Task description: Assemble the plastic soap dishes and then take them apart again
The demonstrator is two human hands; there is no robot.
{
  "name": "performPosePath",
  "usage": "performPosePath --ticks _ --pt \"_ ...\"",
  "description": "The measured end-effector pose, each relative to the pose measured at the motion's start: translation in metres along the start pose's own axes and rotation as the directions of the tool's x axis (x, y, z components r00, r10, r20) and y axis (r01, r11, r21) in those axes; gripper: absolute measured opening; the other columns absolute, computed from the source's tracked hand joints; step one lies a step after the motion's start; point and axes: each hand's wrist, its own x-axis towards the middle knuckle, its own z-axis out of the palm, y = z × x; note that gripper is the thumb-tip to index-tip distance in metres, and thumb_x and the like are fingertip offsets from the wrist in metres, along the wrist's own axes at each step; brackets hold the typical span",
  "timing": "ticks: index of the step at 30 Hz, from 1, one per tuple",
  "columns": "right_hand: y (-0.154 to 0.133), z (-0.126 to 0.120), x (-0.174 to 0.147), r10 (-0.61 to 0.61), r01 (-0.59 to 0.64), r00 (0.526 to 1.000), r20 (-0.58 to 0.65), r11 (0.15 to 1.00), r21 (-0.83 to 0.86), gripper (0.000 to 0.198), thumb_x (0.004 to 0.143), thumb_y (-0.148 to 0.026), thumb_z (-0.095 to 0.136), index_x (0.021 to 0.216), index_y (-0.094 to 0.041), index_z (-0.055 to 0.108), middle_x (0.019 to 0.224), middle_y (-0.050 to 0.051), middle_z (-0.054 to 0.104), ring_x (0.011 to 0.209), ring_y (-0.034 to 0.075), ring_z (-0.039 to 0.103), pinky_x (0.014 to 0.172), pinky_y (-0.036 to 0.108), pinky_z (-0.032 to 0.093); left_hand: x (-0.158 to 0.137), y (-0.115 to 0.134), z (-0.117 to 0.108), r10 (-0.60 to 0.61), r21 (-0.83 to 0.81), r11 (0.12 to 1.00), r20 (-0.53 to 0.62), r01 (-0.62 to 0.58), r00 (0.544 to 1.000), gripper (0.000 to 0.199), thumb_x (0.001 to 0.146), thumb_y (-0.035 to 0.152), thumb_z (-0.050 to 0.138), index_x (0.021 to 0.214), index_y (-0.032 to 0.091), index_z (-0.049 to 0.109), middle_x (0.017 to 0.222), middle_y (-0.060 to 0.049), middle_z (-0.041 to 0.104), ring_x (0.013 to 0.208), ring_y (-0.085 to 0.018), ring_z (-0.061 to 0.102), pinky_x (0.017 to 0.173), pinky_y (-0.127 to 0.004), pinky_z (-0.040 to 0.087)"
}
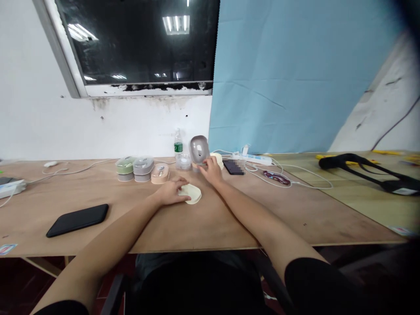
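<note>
left hand (171,191): fingers gripping left end of cream tray (192,194), mid-surface (183,227). right hand (212,170): fingers apparently pinching lower edge of tilted grey tray (198,148), farther off. three lidded boxes (143,165), far left: seemingly finished. cream and grey trays: apart, seemingly unfinished.

Black top (203,288), short black sleeves (315,280); dark greyish legwear (144,264); forearms (131,225) and hands (170,191) bare.
</note>
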Motion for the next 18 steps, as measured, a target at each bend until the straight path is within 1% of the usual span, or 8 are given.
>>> performPosePath --ticks 3,6,8,10,12,14,16,18 --pt "-0.023 -0.001 -0.007 -0.101 0.095 0.994 0.043 0.988 0.122 0.018 0.084 -0.038 0.057 0.084 -0.020 0.055 0.091 0.007 0.053 0.089 0.022 0.053 0.080 0.033 0.046 0.003 0.002 0.003 0.039 0.077 0.997 -0.201 -0.024 0.979 0.051 0.083 0.046 0.059 0.126 0.022 0.054 0.121 -0.011 0.056 0.108 -0.025 0.056 0.097 -0.041 0.045" --pt "-0.045 0.000 -0.012 -0.165 0.148 0.985 0.048 0.957 0.251 0.019 0.086 -0.040 0.053 0.083 -0.021 0.052 0.085 0.005 0.053 0.085 0.020 0.052 0.078 0.032 0.045 0.005 0.000 0.000 0.045 0.198 0.979 -0.395 0.038 0.917 0.047 0.085 0.042 0.056 0.127 0.022 0.051 0.123 -0.013 0.053 0.118 -0.028 0.049 0.102 -0.045 0.039" --pt "-0.054 0.000 -0.012 -0.171 0.153 0.985 0.035 0.942 0.299 0.025 0.084 -0.045 0.055 0.082 -0.021 0.050 0.082 0.004 0.052 0.082 0.019 0.052 0.077 0.032 0.044 0.004 -0.005 -0.005 0.026 0.247 0.963 -0.491 0.111 0.871 0.053 0.084 0.041 0.057 0.131 0.021 0.045 0.128 -0.015 0.049 0.122 -0.029 0.046 0.103 -0.046 0.038" --pt "-0.058 -0.003 -0.012 -0.180 0.159 0.983 0.037 0.936 0.314 0.034 0.077 -0.053 0.063 0.077 -0.022 0.048 0.079 0.003 0.050 0.078 0.019 0.050 0.075 0.032 0.044 0.001 -0.013 -0.011 0.014 0.268 0.950 -0.550 0.161 0.835 0.064 0.083 0.041 0.058 0.138 0.019 0.035 0.134 -0.017 0.045 0.126 -0.031 0.042 0.104 -0.047 0.035" --pt "-0.058 -0.010 -0.012 -0.194 0.168 0.980 0.051 0.932 0.320 0.043 0.070 -0.059 0.068 0.073 -0.022 0.046 0.076 0.002 0.049 0.075 0.018 0.049 0.073 0.031 0.043 -0.002 -0.019 -0.016 0.012 0.268 0.948 -0.572 0.173 0.820 0.070 0.084 0.042 0.056 0.142 0.017 0.025 0.136 -0.019 0.043 0.127 -0.031 0.041 0.105 -0.048 0.035" --pt "-0.056 -0.020 -0.016 -0.199 0.168 0.978 0.060 0.927 0.336 0.044 0.071 -0.061 0.066 0.070 -0.022 0.044 0.075 0.002 0.049 0.074 0.018 0.050 0.073 0.031 0.043 -0.003 -0.023 -0.018 0.021 0.267 0.952 -0.552 0.152 0.833 0.072 0.086 0.043 0.054 0.143 0.014 0.021 0.137 -0.019 0.042 0.127 -0.030 0.041 0.105 -0.046 0.035" --pt "-0.054 -0.031 -0.021 -0.194 0.158 0.979 0.062 0.914 0.373 0.044 0.074 -0.063 0.062 0.069 -0.022 0.044 0.074 0.002 0.050 0.074 0.018 0.050 0.072 0.032 0.043 -0.003 -0.023 -0.018 0.026 0.267 0.956 -0.492 0.123 0.870 0.074 0.085 0.046 0.054 0.142 0.012 0.023 0.139 -0.020 0.042 0.128 -0.030 0.041 0.106 -0.045 0.035" --pt "-0.054 -0.042 -0.027 -0.144 0.100 0.987 0.073 0.900 0.424 0.047 0.075 -0.067 0.057 0.069 -0.022 0.044 0.070 0.002 0.049 0.069 0.017 0.050 0.067 0.031 0.043 -0.001 -0.019 -0.017 0.011 0.259 0.961 -0.372 0.093 0.928 0.071 0.085 0.048 0.053 0.140 0.010 0.029 0.137 -0.019 0.045 0.127 -0.030 0.043 0.105 -0.044 0.036"
